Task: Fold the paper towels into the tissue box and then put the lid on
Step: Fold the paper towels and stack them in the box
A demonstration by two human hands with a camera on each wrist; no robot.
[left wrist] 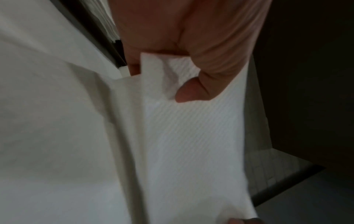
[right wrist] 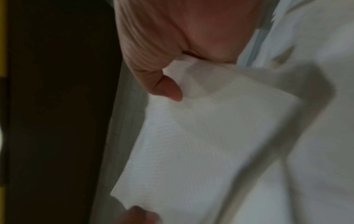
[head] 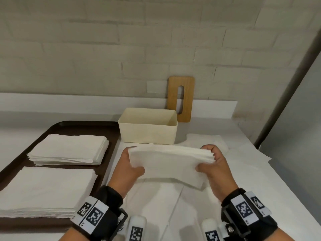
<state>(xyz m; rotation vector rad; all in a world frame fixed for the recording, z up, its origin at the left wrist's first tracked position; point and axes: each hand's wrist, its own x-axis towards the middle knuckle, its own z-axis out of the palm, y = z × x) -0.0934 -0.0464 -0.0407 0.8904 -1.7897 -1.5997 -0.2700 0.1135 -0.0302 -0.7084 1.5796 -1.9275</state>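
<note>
Left of the tissue box (head: 147, 126), two stacks of paper towels (head: 69, 150) are seen on a dark tray (head: 57, 126). In front of the box, a folded wad of white, ribbed paper towels (head: 171, 164) is held above the worktop (head: 243, 180), pinched at one end by the left hand (head: 127, 169) and at the other by the right hand (head: 214, 164). The wad is judged light, soft and easily splayed, so its short ends are best gripped. Behind the box, the wooden lid (head: 180, 99) is leaned on the wall.

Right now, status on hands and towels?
Left hand and right hand grip folded towels. Box open, empty. Lid against wall. Path clear.
</note>
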